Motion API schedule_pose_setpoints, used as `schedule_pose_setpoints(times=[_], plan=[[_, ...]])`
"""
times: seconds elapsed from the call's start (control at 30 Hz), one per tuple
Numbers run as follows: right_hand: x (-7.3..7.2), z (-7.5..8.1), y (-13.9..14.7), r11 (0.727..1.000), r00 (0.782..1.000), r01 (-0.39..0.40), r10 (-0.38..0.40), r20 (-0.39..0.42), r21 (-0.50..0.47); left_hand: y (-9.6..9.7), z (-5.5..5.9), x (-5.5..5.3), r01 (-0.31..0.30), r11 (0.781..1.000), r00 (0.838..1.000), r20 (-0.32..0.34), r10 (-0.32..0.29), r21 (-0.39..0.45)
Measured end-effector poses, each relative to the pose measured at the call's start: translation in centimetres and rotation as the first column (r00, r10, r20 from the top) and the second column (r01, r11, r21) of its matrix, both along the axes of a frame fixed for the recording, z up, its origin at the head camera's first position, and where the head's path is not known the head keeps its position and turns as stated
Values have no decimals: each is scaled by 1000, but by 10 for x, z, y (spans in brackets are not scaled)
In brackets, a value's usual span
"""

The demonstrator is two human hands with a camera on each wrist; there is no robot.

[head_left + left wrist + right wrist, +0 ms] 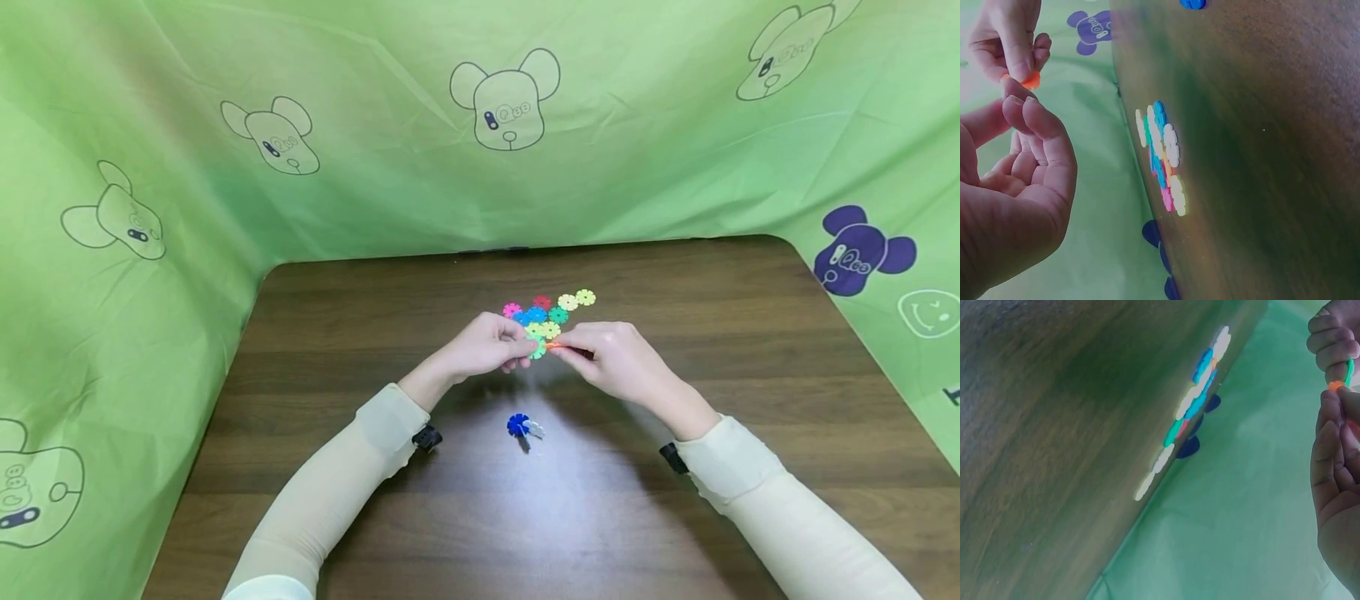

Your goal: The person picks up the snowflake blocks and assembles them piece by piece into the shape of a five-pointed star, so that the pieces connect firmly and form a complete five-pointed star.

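Observation:
My left hand (483, 346) pinches a green notched snowflake disc (537, 350) between thumb and fingers, above the table. From the other side, my right hand (618, 358) pinches an orange snowflake disc (553, 345) edge-on against the green one. In the right wrist view the orange disc (1335, 385) meets the edge of the green disc (1349, 372), and fingertips cover much of both. The left wrist view shows the orange disc (1032, 80) at the fingertips; the green one is hidden there behind the left fingers.
Loose snowflake discs in pink, red, blue, green and yellow (586, 297) lie flat beyond the hands. Nearer on the brown table (360, 517) sits a dark blue disc (518, 425) joined with whitish pieces (535, 429). A green printed cloth (375, 167) hangs around the table.

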State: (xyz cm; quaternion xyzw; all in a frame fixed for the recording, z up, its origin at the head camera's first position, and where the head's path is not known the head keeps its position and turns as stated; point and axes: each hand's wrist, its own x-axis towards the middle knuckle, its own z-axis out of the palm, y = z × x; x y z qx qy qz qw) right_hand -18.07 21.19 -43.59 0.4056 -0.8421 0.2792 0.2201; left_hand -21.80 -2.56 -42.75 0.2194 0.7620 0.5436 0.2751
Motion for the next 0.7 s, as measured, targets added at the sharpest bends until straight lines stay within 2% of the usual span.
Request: schedule_pose_setpoints(times=[0.23, 0.3, 0.4, 0.47, 0.53, 0.63, 0.7], plan=[[-2, -1, -4, 1000, 1000, 3, -3, -17, 14, 0, -3, -1, -22, 1000, 1000, 1, 22, 13], [-4, 1, -5, 999, 1000, 13, -14, 13, 33, -1, -4, -2, -33, 999, 999, -7, 33, 12], [-9, 6, -6, 994, 989, 57, -69, 130, 97, -4, -4, -4, -74, 997, 997, -16, 74, 20], [-15, 8, -7, 980, 963, 102, -141, 231, 172, -7, -5, -7, -118, 992, 993, -11, 118, 38], [-23, 8, -7, 955, 922, 136, -219, 318, 265, -10, -7, -9, -173, 983, 985, 11, 173, 58], [-35, 2, -8, 907, 863, 157, -319, 393, 391, -14, -8, -13, -239, 968, 971, 38, 237, 73], [-43, -5, -9, 879, 832, 167, -368, 415, 446, -16, -9, -14, -266, 961, 963, 48, 263, 73]])
